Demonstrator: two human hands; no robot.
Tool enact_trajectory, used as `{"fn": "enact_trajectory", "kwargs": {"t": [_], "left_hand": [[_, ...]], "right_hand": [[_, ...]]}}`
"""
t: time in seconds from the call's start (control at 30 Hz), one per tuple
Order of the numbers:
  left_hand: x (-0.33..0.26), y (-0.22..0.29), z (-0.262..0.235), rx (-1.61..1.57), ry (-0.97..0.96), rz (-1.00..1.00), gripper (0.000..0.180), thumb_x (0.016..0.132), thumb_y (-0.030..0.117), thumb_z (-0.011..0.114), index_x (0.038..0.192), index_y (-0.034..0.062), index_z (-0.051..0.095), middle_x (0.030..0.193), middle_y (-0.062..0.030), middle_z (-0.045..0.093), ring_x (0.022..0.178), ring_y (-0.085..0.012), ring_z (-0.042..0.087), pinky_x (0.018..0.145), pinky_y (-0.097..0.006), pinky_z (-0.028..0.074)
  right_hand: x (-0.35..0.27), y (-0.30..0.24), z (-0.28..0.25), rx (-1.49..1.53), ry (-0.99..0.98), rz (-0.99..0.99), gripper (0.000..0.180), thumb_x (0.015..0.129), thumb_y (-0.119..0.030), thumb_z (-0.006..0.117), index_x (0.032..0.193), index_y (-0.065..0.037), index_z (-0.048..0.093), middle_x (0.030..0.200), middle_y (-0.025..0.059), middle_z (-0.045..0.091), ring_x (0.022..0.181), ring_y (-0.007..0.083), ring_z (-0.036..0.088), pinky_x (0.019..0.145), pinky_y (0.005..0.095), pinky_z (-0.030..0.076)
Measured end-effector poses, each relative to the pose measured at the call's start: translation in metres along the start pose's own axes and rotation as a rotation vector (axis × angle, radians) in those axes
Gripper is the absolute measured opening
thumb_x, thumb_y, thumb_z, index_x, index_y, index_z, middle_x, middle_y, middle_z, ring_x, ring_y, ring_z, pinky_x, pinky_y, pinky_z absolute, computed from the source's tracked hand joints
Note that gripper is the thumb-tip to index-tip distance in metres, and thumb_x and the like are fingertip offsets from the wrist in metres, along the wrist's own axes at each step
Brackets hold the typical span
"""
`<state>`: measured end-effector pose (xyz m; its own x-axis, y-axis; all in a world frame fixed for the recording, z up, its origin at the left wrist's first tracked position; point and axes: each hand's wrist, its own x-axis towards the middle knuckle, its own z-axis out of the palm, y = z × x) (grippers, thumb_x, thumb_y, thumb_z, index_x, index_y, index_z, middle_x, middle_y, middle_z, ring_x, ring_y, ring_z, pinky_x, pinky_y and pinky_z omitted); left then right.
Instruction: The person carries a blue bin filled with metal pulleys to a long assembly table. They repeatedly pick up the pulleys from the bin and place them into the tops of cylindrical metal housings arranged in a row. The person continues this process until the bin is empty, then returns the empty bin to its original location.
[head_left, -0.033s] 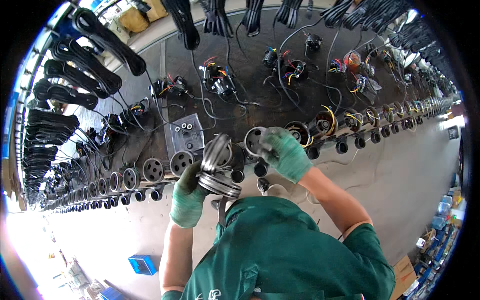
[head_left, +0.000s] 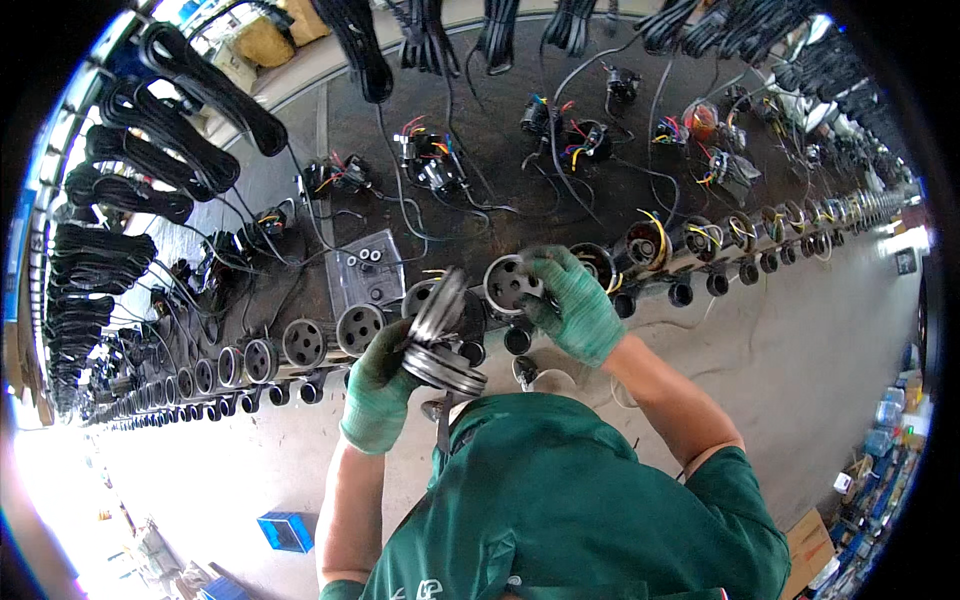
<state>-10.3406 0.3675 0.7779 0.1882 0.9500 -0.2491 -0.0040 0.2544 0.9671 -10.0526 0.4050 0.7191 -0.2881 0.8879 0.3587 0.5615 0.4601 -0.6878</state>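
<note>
My left hand (head_left: 378, 400), in a green glove with dark fingers, is closed around a bunch of shiny metal rings (head_left: 445, 368). More of the rings fan upward above its fingertips. My right hand (head_left: 580, 312), gloved the same way, is at the right edge of a dark round cover with holes (head_left: 508, 284) on a cylindrical housing. Its thumb and fingers are apart by the rim, and I see nothing held between them. Behind the rings, another holed round cover (head_left: 417, 297) is partly hidden.
A long row of similar housings lines the bench edge, some with yellow wires (head_left: 655, 240). A clear plastic tray (head_left: 350, 270) holds small rings. Wired black parts (head_left: 437, 172) lie across the dark bench (head_left: 480, 110). Bundled black cables (head_left: 205, 90) hang around it. A blue crate (head_left: 286, 531) sits on the floor.
My right hand's fingers have shifted and spread at the rim, showing more of the cover. The metal rings in my left hand have tilted slightly.
</note>
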Motion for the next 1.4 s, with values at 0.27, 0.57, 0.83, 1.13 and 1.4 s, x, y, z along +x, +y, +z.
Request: {"fn": "enact_trajectory", "kwargs": {"t": [0.27, 0.57, 0.83, 1.13, 1.4], "left_hand": [[0.057, 0.003, 0.082, 0.205, -0.337, 0.183, 0.046, 0.089, -0.009, 0.063, 0.134, 0.0018, 0.059, 0.127, -0.012, 0.06, 0.11, -0.0214, 0.063, 0.091, -0.033, 0.054], [0.172, -0.015, 0.185, 1.02, -0.364, 0.466, 0.03, 0.093, 0.016, 0.065, 0.12, 0.0056, 0.068, 0.109, -0.017, 0.071, 0.104, -0.0325, 0.069, 0.091, -0.041, 0.054], [0.203, -0.038, 0.211, 1.589, -0.453, 0.333, 0.027, 0.097, 0.025, 0.057, 0.116, 0.01, 0.069, 0.122, -0.0198, 0.066, 0.11, -0.0367, 0.067, 0.088, -0.05, 0.056], [0.194, -0.021, 0.194, 1.33, -0.441, 0.328, 0.048, 0.094, 0.019, 0.062, 0.14, 0.0078, 0.054, 0.131, -0.0228, 0.06, 0.118, -0.0387, 0.063, 0.096, -0.048, 0.053], [-0.004, 0.011, 0.008, 0.542, 0.025, 0.584, 0.041, 0.089, 0.003, 0.069, 0.13, 0.0037, 0.062, 0.11, -0.017, 0.07, 0.093, -0.0335, 0.071, 0.08, -0.038, 0.057]], "right_hand": [[-0.005, -0.001, -0.106, 0.145, -0.215, -0.114, 0.046, 0.078, -0.003, 0.08, 0.122, -0.008, 0.066, 0.113, 0.0124, 0.064, 0.095, 0.0298, 0.069, 0.081, 0.0372, 0.056], [-0.067, 0.086, -0.168, -0.331, 0.287, 0.269, 0.027, 0.085, -0.015, 0.076, 0.107, -0.003, 0.067, 0.109, 0.0159, 0.065, 0.096, 0.0387, 0.065, 0.082, 0.0427, 0.055], [-0.085, 0.128, -0.114, -0.529, 0.081, 0.279, 0.028, 0.085, -0.022, 0.076, 0.107, -0.008, 0.068, 0.119, 0.0127, 0.064, 0.102, 0.0365, 0.065, 0.085, 0.0453, 0.056], [-0.064, 0.087, -0.113, -0.537, 0.064, 0.42, 0.038, 0.087, -0.03, 0.075, 0.118, -0.01, 0.066, 0.132, 0.0133, 0.063, 0.108, 0.0373, 0.067, 0.089, 0.0453, 0.057], [0.008, -0.063, -0.041, 0.194, -0.081, 0.092, 0.023, 0.088, -0.004, 0.073, 0.111, -0.002, 0.07, 0.092, 0.0104, 0.072, 0.077, 0.0154, 0.069, 0.069, 0.0297, 0.055]]}}
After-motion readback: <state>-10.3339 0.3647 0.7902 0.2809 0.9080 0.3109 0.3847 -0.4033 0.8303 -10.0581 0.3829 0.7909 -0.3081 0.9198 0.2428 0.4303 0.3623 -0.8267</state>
